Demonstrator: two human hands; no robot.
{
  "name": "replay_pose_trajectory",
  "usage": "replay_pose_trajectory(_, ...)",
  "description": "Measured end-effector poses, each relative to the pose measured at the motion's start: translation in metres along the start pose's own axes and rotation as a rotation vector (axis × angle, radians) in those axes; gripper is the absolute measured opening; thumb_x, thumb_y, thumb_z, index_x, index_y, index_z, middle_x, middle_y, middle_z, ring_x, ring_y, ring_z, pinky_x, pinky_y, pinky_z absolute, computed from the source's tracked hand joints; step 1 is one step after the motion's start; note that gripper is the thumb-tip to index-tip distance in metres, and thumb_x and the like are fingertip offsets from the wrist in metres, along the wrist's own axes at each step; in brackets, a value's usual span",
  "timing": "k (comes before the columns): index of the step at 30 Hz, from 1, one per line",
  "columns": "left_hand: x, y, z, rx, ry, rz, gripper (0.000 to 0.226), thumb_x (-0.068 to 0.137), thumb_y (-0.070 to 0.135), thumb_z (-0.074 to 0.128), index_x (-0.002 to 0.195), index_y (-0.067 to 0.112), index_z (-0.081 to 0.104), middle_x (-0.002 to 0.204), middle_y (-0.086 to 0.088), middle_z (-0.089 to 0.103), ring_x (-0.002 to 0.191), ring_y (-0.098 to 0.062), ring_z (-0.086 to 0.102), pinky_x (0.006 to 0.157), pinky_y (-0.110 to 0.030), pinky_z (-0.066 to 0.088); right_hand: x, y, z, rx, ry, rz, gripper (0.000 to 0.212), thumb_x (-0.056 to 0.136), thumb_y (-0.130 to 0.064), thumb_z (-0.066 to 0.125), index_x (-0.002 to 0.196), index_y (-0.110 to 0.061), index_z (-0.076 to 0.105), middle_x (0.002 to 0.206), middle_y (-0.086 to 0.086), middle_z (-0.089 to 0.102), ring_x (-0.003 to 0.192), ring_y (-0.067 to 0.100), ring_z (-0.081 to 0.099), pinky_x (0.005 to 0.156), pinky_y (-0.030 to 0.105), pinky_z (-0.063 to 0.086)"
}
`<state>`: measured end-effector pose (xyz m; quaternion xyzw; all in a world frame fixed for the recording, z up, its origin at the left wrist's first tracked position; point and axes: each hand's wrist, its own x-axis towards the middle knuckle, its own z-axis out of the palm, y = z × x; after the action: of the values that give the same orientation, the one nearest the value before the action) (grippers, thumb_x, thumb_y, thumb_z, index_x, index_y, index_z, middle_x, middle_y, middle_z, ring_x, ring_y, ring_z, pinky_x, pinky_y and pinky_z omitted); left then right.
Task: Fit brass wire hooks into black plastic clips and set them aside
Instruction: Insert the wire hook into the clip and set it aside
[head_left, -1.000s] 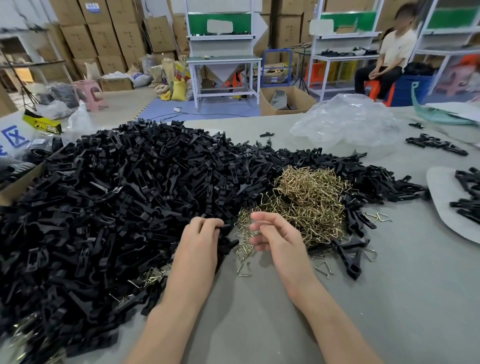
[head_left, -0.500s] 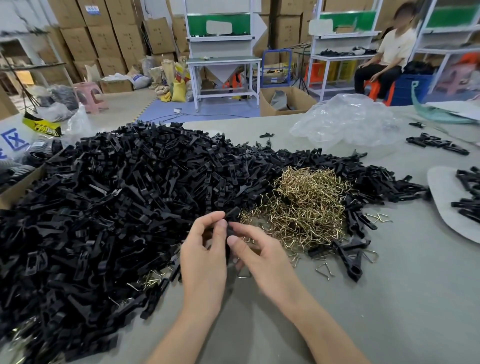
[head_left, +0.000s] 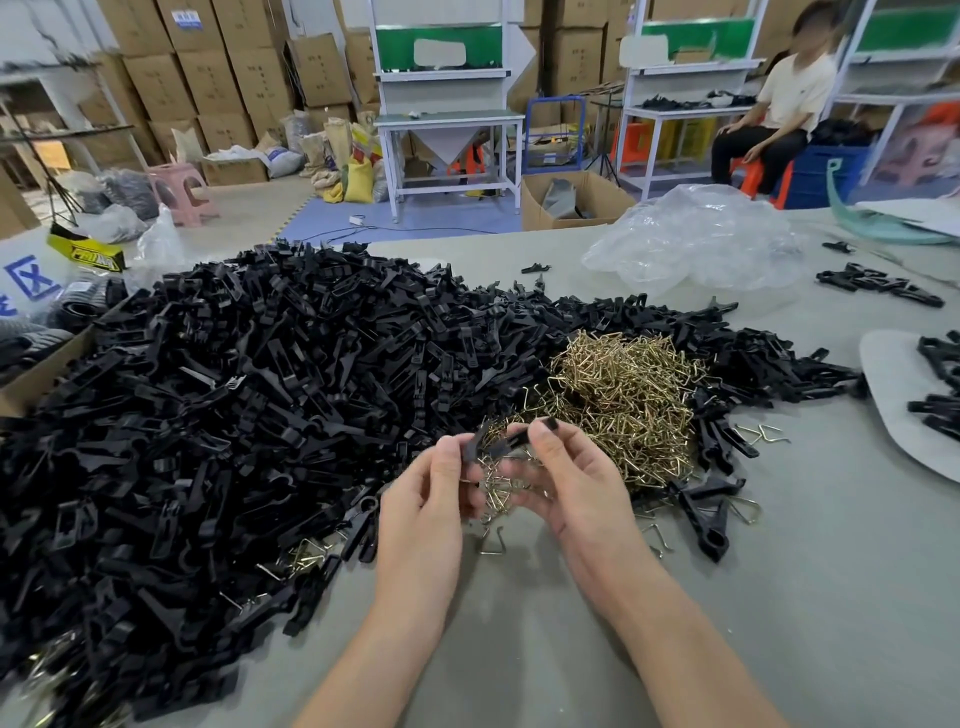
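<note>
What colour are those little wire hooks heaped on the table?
Brass gold, shiny; the wire hooks show in the head view.

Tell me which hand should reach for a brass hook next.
Right, probably. The right hand sits directly before the brass hook pile; the left hand lies nearer the black clip heap and can hold the clip.

The heap of clips (head_left: 234, 415) was black, as was the one clip (head_left: 511, 444) in front of it, and the tangle of wire hooks (head_left: 623, 400) at the heap's right edge was brass-gold. The table (head_left: 779, 597) under the heap was dull grey.
</note>
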<state>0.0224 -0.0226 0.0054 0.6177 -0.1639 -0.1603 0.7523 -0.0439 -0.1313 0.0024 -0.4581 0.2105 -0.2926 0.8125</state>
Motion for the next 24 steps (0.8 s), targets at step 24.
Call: replay_pose_trajectory(24, 0.01, 0.008, -0.009, -0.412, -0.18, -0.295, 0.018, 0.099, 0.014, 0.054, 0.113, 0.012, 0.065, 0.112, -0.01, 0.074, 0.081, -0.015, 0.071, 0.066, -0.026, 0.058, 0.002, -0.003, -0.006, -0.048, 0.052, 0.052, 0.043, 0.083, -0.057, 0.059, 0.087, -0.014, 0.06, 0.056, -0.007, 0.042, 0.042, 0.006, 0.035, 0.038, 0.019, 0.033)
